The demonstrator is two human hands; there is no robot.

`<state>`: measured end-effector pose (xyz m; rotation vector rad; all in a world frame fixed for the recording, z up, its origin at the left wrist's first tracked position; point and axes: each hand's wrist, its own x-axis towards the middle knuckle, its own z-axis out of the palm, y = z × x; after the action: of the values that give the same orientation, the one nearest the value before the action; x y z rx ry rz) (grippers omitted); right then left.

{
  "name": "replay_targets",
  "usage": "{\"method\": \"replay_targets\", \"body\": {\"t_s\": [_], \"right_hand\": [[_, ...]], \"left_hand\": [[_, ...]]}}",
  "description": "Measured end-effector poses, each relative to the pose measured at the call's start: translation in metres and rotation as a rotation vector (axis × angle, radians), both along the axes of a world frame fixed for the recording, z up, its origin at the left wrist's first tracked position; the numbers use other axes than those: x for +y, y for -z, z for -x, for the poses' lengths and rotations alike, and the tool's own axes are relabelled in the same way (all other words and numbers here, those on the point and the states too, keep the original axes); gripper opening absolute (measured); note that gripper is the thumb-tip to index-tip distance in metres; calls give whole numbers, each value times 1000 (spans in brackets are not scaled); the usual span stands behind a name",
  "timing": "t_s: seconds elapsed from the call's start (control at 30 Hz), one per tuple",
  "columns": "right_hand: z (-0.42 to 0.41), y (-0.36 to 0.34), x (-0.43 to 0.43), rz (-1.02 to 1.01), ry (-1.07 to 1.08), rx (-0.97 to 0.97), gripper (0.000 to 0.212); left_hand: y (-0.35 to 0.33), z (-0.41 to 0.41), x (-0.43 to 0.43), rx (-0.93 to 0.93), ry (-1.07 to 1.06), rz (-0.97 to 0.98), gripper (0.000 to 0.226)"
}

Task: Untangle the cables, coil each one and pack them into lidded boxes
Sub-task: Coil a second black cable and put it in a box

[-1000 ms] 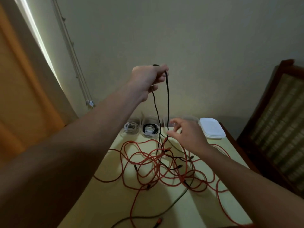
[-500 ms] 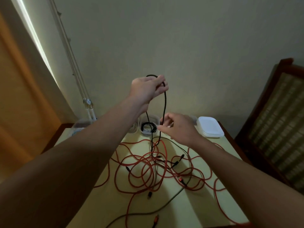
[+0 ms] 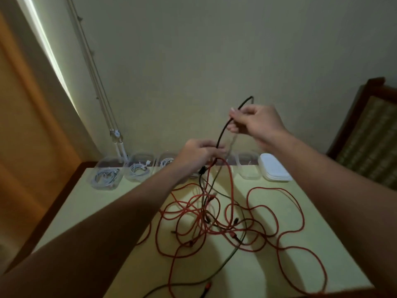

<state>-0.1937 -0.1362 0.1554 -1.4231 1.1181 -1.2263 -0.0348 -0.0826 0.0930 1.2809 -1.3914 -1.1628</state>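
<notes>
Far left of the frame there's an orange door (image 3: 25, 125), and beside it thin pipes (image 3: 94, 82) run down the wall. Along the back edge of the pale table (image 3: 81, 211) sits a row of clear boxes (image 3: 105, 177) with their lids off, and the left three hold coiled white cables (image 3: 137, 168).

Into the centre now: the left hand (image 3: 197, 155) is up over the back of the table, fingers curled round a black cable (image 3: 222, 132), gripping it low. A red loop rises close under that hand, and I cannot tell whether it is held too. The black cable climbs up and to the right, straight into the right hand (image 3: 260, 123), which pinches it between thumb and fingertips, with a short arc poking out above. The hands are apart, both on the same cable.

Below them the black cable drops into a big tangle of red cables (image 3: 217, 220) sprawled across the middle and right of the table. Back right is a stack of white lids (image 3: 277, 171), just beside the last box. Far right stands a wooden chair (image 3: 365, 134).
</notes>
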Motion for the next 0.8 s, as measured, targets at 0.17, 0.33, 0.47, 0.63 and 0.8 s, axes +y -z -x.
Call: {"method": "replay_targets", "body": {"t_s": [0.17, 0.33, 0.47, 0.63, 0.8], "right_hand": [[12, -29, -5, -20, -21, -85, 19], [20, -32, -1, -68, 115, -222, 20], [17, -5, 18, -126, 98, 70, 35], [7, 22, 36, 145, 71, 527, 27], [8, 17, 27, 219, 136, 541, 26]], "left_hand": [[10, 5, 3, -201, -19, 97, 21], [11, 3, -2, -460, -164, 237, 15], [-2, 3, -8, -481, -178, 303, 18], [-17, 11, -8, -581, -127, 423, 13], [-2, 14, -4, -538, -108, 408, 11]]}}
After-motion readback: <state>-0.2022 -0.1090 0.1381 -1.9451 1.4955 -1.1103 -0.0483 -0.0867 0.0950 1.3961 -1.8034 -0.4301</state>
